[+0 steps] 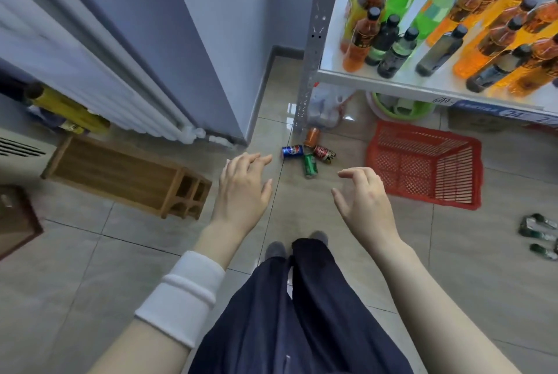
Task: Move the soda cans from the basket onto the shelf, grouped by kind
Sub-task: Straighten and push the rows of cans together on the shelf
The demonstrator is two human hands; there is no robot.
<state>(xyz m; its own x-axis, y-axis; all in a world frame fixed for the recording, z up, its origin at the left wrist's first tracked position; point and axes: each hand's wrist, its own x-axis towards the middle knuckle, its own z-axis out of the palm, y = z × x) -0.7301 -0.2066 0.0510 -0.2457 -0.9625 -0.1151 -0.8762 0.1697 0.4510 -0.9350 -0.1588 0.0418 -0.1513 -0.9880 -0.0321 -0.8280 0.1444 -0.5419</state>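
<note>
Left hand (241,189), right hand (367,201) hover; four cans (309,164) lie beside tipped basket (422,162).

Pepsi logo plain to see on the blue can (292,151) lying on the floor. Up on the shelf (377,81), the front edge carries a handwritten 640, and the blue carton (510,114) beneath reads 24.

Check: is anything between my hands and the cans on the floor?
Nothing visible. Both the left hand and right hand hover open over bare tile short of the four cans. The red basket lies aside to the right. On the shelf, though, bottles crowd the near edge.
</note>
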